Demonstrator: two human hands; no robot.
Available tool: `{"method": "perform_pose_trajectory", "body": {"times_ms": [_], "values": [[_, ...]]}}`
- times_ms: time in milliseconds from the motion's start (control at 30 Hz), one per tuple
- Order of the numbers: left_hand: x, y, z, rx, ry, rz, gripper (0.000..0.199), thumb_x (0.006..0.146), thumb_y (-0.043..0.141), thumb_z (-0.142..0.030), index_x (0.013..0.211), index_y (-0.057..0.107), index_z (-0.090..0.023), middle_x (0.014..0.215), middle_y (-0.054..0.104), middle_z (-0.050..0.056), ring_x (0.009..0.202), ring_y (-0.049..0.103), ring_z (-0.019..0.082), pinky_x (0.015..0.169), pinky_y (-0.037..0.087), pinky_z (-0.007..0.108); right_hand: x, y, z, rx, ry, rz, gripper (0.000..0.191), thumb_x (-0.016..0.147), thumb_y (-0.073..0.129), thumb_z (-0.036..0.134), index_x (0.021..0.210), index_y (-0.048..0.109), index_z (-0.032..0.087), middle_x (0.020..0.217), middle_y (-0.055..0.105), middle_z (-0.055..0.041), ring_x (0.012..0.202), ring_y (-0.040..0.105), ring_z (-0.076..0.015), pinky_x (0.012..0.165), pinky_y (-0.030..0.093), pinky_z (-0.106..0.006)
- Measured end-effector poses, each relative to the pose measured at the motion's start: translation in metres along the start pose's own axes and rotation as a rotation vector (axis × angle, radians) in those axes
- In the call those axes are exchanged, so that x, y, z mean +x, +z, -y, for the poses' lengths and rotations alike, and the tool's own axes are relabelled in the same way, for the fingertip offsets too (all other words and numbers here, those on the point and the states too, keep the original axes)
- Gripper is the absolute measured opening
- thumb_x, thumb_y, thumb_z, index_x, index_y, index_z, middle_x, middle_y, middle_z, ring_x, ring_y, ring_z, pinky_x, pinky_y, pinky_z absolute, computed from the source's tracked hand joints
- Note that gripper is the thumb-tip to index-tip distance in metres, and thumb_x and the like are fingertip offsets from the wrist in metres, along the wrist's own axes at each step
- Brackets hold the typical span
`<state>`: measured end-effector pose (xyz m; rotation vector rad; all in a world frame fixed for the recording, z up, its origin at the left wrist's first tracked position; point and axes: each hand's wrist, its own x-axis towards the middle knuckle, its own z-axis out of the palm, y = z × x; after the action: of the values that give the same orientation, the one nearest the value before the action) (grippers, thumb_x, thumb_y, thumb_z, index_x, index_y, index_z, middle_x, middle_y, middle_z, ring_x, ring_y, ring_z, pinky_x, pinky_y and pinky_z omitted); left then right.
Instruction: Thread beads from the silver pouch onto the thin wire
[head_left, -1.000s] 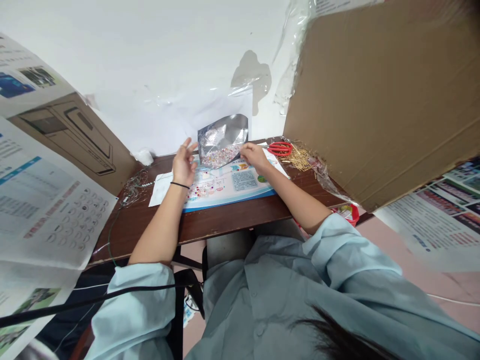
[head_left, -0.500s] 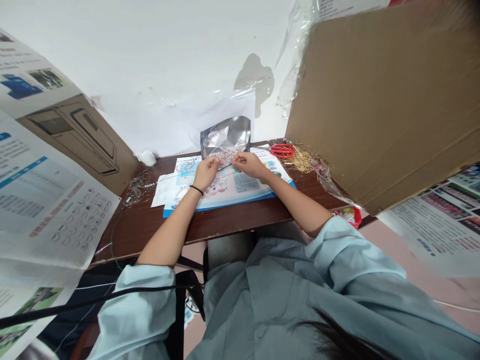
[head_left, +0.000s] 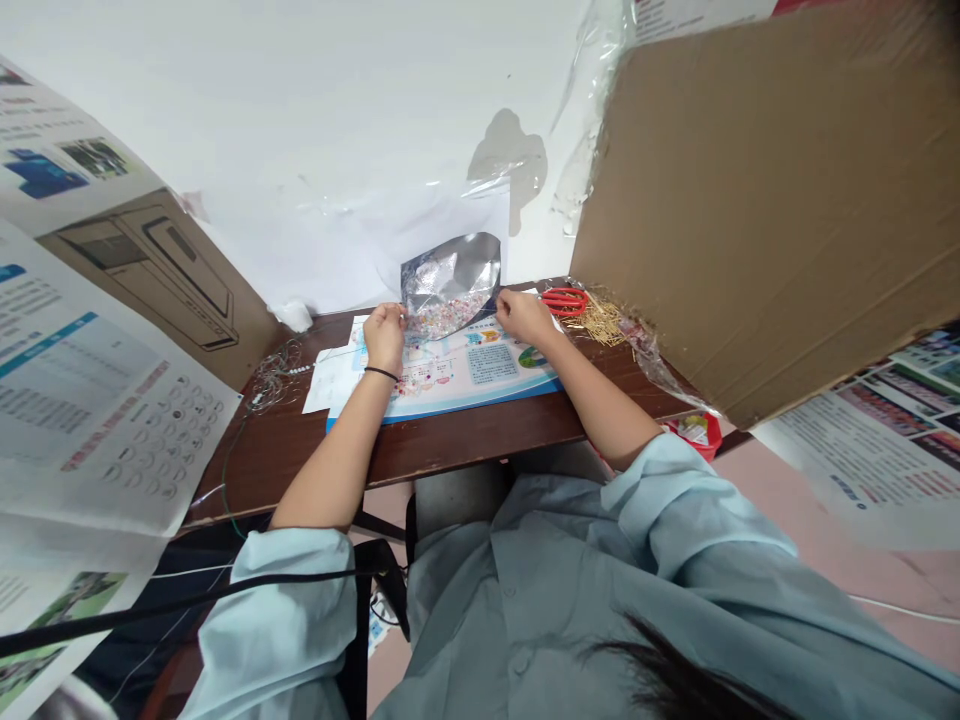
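Note:
A silver bag (head_left: 469, 262) stands open against the wall, and small multicoloured beads (head_left: 448, 318) lie in its mouth. My left hand (head_left: 385, 336) is closed in a pinch at the bag's left edge. A thin thread (head_left: 341, 352) runs from near this hand leftward to some small white beads (head_left: 300, 369). At the bag's right side, my right hand (head_left: 523, 316) has its fingertips pressed together. What those fingertips hold is too fine to make out. Under both hands lies a printed sheet (head_left: 491, 368) with a few loose beads on it.
Red-handled scissors (head_left: 564, 301) lie right of my right hand, beside a heap of thin golden sticks (head_left: 604, 322). Tangled clear thread (head_left: 270, 378) sits on the brown table (head_left: 465, 440) at left. Cardboard panels (head_left: 757, 200) rise on both sides. A red container (head_left: 705, 437) is low at right.
My hands have drawn apart from close together in front of the bag, the left going left and the right going right and slightly up. The beads in the bag now show more fully.

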<state>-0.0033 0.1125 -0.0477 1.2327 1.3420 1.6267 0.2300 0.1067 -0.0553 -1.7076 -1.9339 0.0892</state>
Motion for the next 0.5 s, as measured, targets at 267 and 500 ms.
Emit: {"method": "perform_pose_trajectory", "body": {"times_ms": [267,500], "values": [[-0.015,0.004,0.006,0.467,0.135,0.403,0.026,0.086,0.051,-0.026,0.068,0.068,-0.017,0.058,0.06,0.0,0.057,0.049,0.013,0.061,0.038,0.026,0.003,-0.012,-0.008,-0.027,0.236,-0.197,0.033,0.101,0.033,0.017,0.121,0.059,0.015,0.113,0.067,-0.0164,0.096,0.062,-0.0265,0.08,0.044,-0.036],[-0.013,-0.001,0.008,0.565,0.211,0.351,0.028,0.086,0.053,-0.033,0.076,0.074,-0.017,0.088,0.076,0.005,0.082,0.063,0.017,0.08,0.047,0.028,0.005,-0.009,-0.022,-0.219,0.29,-0.05,0.041,0.095,0.035,0.003,0.124,0.062,0.01,0.127,0.063,-0.0223,0.115,0.06,-0.0307,0.087,0.048,-0.04]]}}
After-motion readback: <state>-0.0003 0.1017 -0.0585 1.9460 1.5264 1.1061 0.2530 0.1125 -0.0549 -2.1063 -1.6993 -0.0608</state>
